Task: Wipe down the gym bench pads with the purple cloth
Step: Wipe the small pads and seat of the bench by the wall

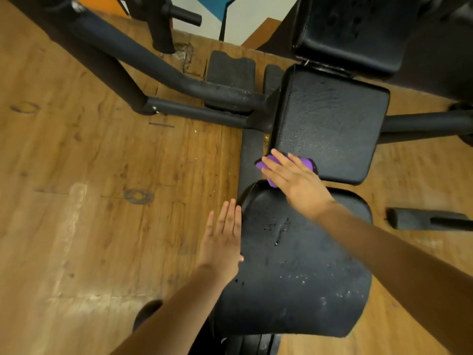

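A black gym bench fills the right half of the view, with a worn near pad (302, 272), a middle pad (330, 126) and a far pad (350, 32). My right hand (294, 183) lies flat with straight fingers on the purple cloth (266, 166), pressing it onto the near left corner of the middle pad. Most of the cloth is hidden under the palm. My left hand (222, 239) is flat with straight fingers against the left edge of the near pad and holds nothing.
Black steel frame tubes (158, 65) cross the wooden floor (89, 162) at the upper left. A black rubber mat (230, 70) lies behind them. A padded roller bar (425, 219) lies on the floor at the right. A dark shoe tip (146, 313) shows near the bottom.
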`<control>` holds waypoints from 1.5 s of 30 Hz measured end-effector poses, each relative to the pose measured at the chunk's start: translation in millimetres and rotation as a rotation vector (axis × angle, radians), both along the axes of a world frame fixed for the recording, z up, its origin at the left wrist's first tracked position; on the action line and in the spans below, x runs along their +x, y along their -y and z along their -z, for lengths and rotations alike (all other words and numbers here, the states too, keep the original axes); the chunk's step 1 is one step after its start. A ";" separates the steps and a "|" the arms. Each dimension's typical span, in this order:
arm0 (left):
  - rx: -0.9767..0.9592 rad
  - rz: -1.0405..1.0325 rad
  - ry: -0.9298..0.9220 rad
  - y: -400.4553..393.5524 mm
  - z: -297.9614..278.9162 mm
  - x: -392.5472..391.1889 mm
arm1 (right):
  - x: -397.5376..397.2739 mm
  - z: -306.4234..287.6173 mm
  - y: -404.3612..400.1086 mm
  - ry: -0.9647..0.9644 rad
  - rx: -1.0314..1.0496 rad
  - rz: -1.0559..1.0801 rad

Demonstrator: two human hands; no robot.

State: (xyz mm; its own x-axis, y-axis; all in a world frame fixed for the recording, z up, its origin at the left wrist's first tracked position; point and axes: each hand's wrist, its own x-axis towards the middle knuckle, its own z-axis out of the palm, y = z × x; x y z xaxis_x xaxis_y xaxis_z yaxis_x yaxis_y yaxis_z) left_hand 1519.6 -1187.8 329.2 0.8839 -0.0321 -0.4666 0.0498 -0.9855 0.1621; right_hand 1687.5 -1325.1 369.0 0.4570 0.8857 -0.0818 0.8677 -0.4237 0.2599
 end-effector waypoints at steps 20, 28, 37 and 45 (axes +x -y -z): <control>0.177 -0.028 -0.027 17.4 2.4 2.1 | -73.7 19.7 -15.0 -0.345 0.263 0.299; 0.228 -0.093 -0.022 27.0 2.2 0.0 | -44.9 25.1 145.1 -0.332 0.256 0.661; 0.233 -0.087 -0.083 30.5 -0.6 3.9 | -45.1 18.9 128.6 -0.303 0.467 0.997; 0.233 -0.095 -0.137 30.8 -2.8 5.7 | -60.5 23.8 -31.3 -0.469 0.223 0.296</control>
